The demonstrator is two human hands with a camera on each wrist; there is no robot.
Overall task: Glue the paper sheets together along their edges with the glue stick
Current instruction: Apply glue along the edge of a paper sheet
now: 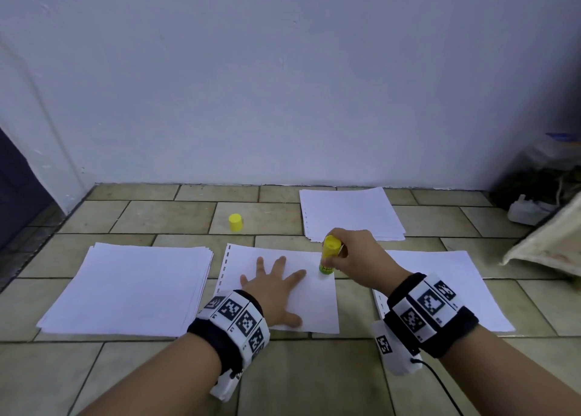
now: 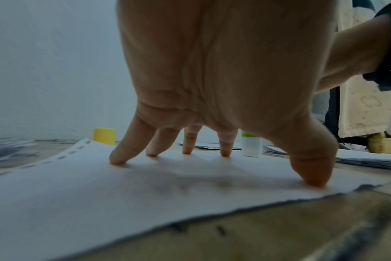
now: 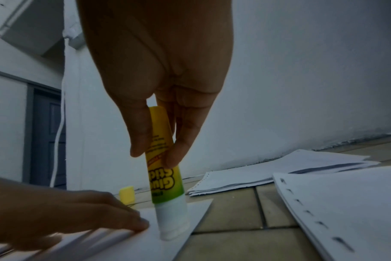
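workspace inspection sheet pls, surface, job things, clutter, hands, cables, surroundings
surface: tiled floor, beige tiles, dark joints.
job's things: single sheet in the middle, punched holes on its left edge; glue stick uncapped, tip down on the sheet's far right corner; yellow cap standing apart on a tile; paper stacks left, far and right.
clutter: white plug adapter and cloth at right.
grippers: left hand spread flat, pressing the sheet; right hand holds the glue stick in a fingertip grip.
cables: black wire from the right wristband.
surroundings: white wall, dark door.
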